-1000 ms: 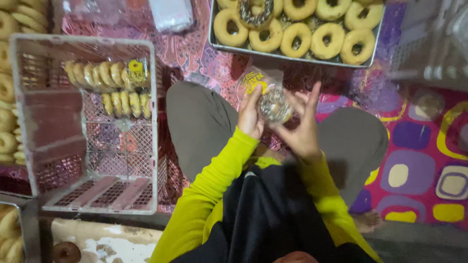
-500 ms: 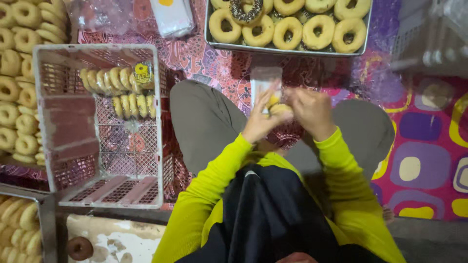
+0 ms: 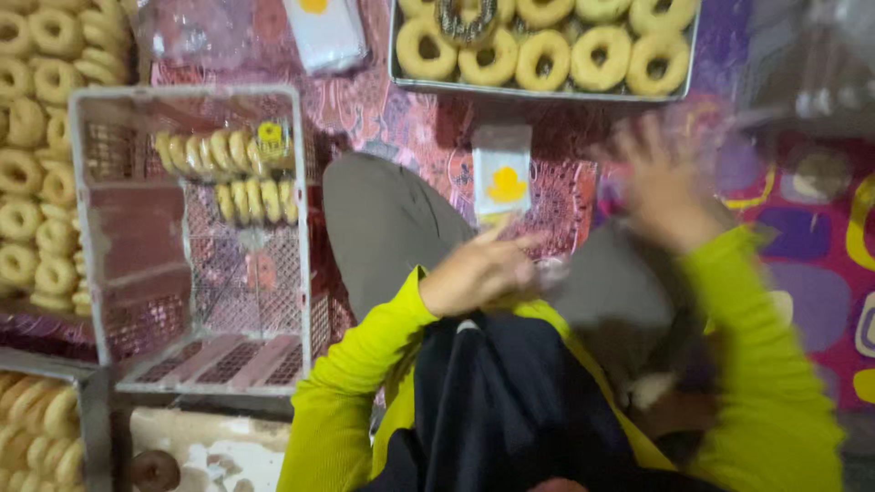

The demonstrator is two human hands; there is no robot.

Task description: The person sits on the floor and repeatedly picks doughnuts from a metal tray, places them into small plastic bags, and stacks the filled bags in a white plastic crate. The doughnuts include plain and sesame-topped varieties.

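Person sits cross-legged on a patterned mat (image 3: 383,100), yellow-green sleeves, dark apron over lap. Left hand (image 3: 478,271) rests low over the lap, just above the left knee, fingers loosely curled w/ a couple sticking out toward the right; something pale and blurred shows just beside the fingertips, can't tell what it is or whether the hand grips it. Right hand (image 3: 661,187) is raised higher, off to the right, fingers spread wide apart, holding nothing visible; heavy motion blur on it. Between the two hands, further out on the mat, lies a small clear bag (image 3: 501,173) w/ a yellow mark, flat, touched by neither hand. Beyond it, top centre, a metal tray (image 3: 547,91) w/ plain ring donuts in rows, plus one dark-topped donut (image 3: 465,18) near its left end. Left of the knee sits a white wire crate (image 3: 301,237); two rows of bagged donuts (image 3: 228,173) lie at its far end, rest of the crate bare mesh. More plain donuts (image 3: 27,164) piled along the far left edge and bottom left corner. A flat white packet (image 3: 324,32) lies top centre-left on the mat.
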